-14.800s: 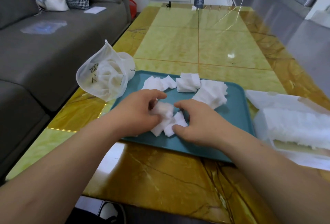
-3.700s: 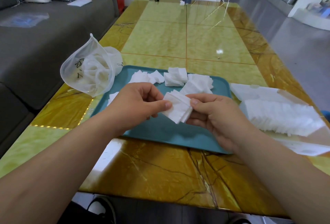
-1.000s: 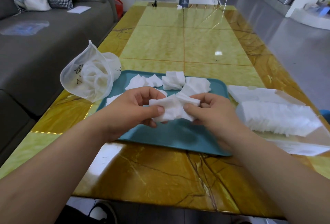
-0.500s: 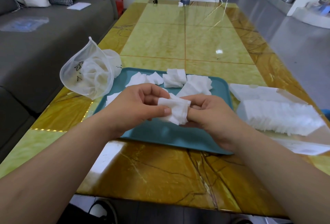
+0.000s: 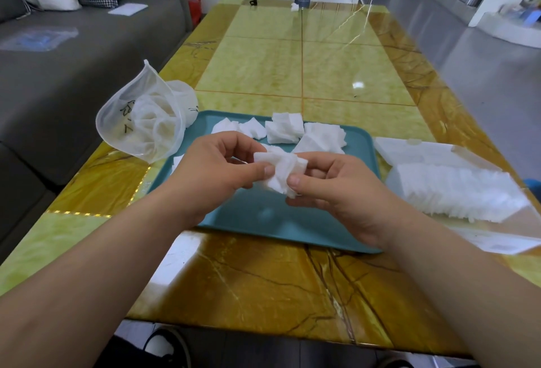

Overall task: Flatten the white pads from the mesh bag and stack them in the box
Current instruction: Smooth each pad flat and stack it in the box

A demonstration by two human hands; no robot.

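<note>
The left hand (image 5: 222, 168) and right hand (image 5: 330, 189) each pinched one crumpled bunch of white pads (image 5: 281, 168) between thumb and fingers, above the teal tray (image 5: 292, 221). The step in hand looked like flattening (the bunch was not yet square). Beyond the grip lay more loose pads (image 5: 292, 131), to its left the mesh bag (image 5: 143, 127), and to its right the partly filled box (image 5: 456, 189). Next, probably, the pads needed smoothing, then a carry rightward onto the stack.

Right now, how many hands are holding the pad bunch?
2: left hand pinches the pad bunch from the left, right hand from the right, above the tray. Both fully visible.
</note>
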